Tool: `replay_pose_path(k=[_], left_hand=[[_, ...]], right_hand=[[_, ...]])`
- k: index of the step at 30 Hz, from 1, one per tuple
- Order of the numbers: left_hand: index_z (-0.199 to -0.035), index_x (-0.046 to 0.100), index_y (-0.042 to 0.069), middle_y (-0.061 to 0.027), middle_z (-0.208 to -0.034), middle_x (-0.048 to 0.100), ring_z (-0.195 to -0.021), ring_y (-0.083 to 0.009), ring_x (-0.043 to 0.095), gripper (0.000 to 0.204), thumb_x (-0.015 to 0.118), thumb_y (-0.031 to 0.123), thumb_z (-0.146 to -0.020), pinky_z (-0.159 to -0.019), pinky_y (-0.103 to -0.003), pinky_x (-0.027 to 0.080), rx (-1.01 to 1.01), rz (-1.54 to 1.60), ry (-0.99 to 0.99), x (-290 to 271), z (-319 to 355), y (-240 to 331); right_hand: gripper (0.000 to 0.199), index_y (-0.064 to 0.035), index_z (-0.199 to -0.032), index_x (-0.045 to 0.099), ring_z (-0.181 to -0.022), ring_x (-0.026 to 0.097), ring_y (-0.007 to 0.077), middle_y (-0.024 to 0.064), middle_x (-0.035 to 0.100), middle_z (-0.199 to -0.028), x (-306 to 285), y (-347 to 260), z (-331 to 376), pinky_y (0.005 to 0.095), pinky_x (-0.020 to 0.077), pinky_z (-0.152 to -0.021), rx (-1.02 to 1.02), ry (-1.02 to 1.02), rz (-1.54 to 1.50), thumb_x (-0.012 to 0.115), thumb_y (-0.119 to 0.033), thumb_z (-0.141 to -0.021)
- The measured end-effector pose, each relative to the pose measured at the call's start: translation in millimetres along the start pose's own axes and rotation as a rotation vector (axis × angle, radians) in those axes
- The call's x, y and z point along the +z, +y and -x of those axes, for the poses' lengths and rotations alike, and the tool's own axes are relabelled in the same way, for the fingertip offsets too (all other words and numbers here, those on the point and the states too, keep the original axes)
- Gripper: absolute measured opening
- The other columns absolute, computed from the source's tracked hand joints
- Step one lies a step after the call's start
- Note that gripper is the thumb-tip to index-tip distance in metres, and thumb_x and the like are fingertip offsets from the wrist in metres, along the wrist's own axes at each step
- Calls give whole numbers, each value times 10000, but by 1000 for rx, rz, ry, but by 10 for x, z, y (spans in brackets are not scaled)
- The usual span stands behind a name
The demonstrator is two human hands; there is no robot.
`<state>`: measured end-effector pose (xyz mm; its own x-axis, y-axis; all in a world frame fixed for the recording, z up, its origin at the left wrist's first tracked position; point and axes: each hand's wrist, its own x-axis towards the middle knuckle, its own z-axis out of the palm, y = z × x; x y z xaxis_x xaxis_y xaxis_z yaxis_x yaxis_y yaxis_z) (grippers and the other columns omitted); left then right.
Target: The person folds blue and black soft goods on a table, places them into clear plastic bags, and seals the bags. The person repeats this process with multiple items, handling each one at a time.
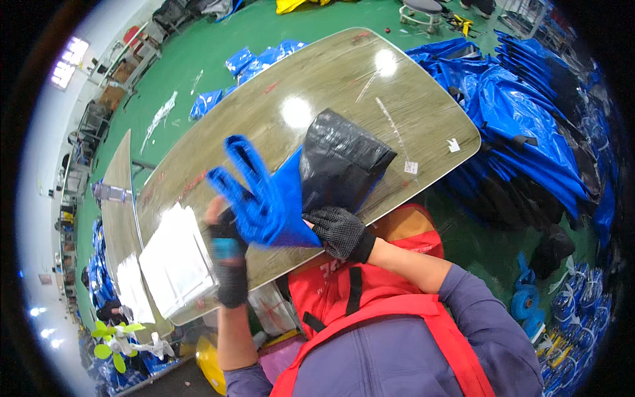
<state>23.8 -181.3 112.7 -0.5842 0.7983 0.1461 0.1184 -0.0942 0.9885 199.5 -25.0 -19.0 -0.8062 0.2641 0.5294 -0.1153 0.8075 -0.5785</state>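
A folded tarp sheet, blue (pixel 274 205) on one side and black (pixel 340 159) on the other, lies over the near edge of the wood-look table (pixel 344 73). Its blue end stands up in two loose folds. My right hand (pixel 340 233), in a dark dotted glove with a bare fingertip showing, is closed on the tarp's near edge. Just left of the blue folds is my left hand (pixel 228 258), gloved in black with a teal band. Motion smears it and the tarp hides part of its fingers, so its grip is unclear.
White paper sheets (pixel 175 261) are stacked at the table's left. A large pile of blue and black tarps (pixel 509 112) stands to the right. Tied blue bundles (pixel 575 298) lie at lower right. Blue packets (pixel 254 63) lie beyond the table; a small green-bladed fan (pixel 116 344) is at lower left.
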Motion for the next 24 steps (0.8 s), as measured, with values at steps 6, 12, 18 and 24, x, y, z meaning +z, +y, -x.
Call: replay_pose_path(k=[6, 12, 18, 24], left_hand=[[-1445, 330, 26, -246, -1457, 356, -1379, -387, 307, 710, 502, 462, -912, -1137, -513, 173, 614, -996, -549, 1131, -753, -278], [-1455, 298, 16, -234, -1478, 334, -1402, -382, 260, 665, 369, 439, -948, -1152, -541, 87, 529, -1181, -614, 1567, -1069, -537], [-1472, 275, 39, -205, -1500, 315, -1421, -387, 208, 654, 350, 434, -957, -1141, -573, 17, 467, -1189, -538, 1723, -1205, -853], [-1462, 320, 71, -175, -1506, 320, -1415, -401, 216, 627, 389, 398, -931, -1119, -622, 10, 541, -1127, -370, 1654, -1030, -1094]], right_hand=[[487, -82, -1358, 447, -1253, 474, 325, 155, 480, -1368, 129, 298, 160, 421, 374, -1057, -39, -6, -212, 570, -171, -895], [450, -85, -1261, 540, -1207, 474, 387, 193, 521, -1307, 166, 360, 383, 457, 330, -1065, 201, 43, -212, 590, -224, -837], [192, -40, -837, 618, -825, 607, 405, 220, 616, -876, -122, 120, 344, 497, 493, -790, 481, -35, -165, 550, -209, -779], [256, -76, -944, 664, -731, 647, 393, 210, 648, -816, -1156, -89, -141, 513, 525, -715, 615, -603, 15, 556, -241, -781]])
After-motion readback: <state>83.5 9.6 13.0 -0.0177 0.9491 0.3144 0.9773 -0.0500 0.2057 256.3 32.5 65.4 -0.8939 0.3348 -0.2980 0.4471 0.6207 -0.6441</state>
